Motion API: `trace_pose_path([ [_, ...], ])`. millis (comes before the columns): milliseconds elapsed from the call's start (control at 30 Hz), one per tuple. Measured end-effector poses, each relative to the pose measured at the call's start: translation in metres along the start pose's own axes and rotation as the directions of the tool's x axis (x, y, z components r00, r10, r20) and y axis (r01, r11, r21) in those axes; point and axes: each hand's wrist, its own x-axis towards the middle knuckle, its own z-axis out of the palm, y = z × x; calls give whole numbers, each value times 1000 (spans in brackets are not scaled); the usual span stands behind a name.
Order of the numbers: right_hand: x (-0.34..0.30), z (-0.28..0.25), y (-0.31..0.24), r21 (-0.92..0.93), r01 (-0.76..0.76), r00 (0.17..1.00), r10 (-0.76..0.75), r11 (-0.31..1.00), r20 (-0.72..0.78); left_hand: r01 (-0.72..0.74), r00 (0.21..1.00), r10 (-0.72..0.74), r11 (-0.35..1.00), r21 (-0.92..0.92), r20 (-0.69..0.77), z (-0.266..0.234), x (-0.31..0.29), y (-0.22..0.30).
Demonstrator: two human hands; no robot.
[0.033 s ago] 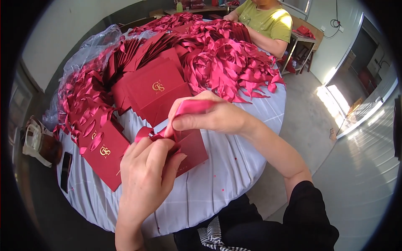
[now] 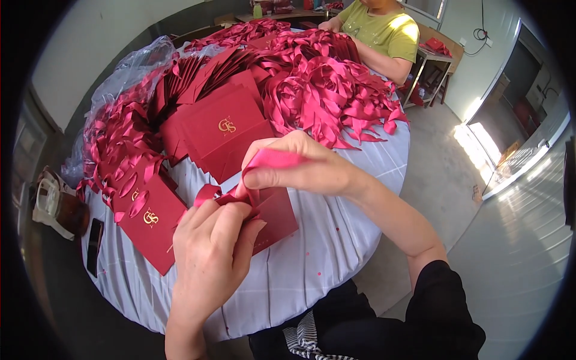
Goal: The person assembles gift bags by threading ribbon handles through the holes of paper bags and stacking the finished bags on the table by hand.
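My left hand (image 2: 207, 252) is closed on the upper edge of a dark red paper bag (image 2: 277, 217) near the table's front. My right hand (image 2: 312, 169) pinches a crimson ribbon (image 2: 273, 158) between thumb and fingers, just above the bag's top edge. Part of the ribbon loops over the right fingers, and another loop (image 2: 207, 192) shows behind my left knuckles. Where the ribbon meets the bag is hidden by my fingers. Left of the hands lies a red bag with a gold emblem (image 2: 153, 237), with ribbon handles.
A fanned stack of red bags (image 2: 204, 129) lies beyond my hands. Loose ribbons (image 2: 324, 90) heap at the back right of the cloth-covered round table (image 2: 288, 303). Clear plastic (image 2: 135, 66) and a phone (image 2: 94, 247) are at the left. Across sits a person in a yellow-green shirt (image 2: 384, 36).
Very little differs. The ribbon over my right fingers sits slightly lower, and both hands keep their grip.
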Motion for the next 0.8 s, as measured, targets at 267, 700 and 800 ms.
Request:
trace_pose_path([
  [267, 6, 12, -3, -182, -148, 983, 124, 972, -139, -19, 1000, 19, 1000, -21, 0, 1, 0, 4],
  [700, 7, -2, -22, -267, -413, 884, 454, 871, 115, -73, 996, 75, 996, 47, -48, 3, -4, 4],
  [800, 8, 5, -21, -6, -420, 898, 416, 908, 144, -102, 992, 104, 994, 36, -70, 3, -4, 4],
])
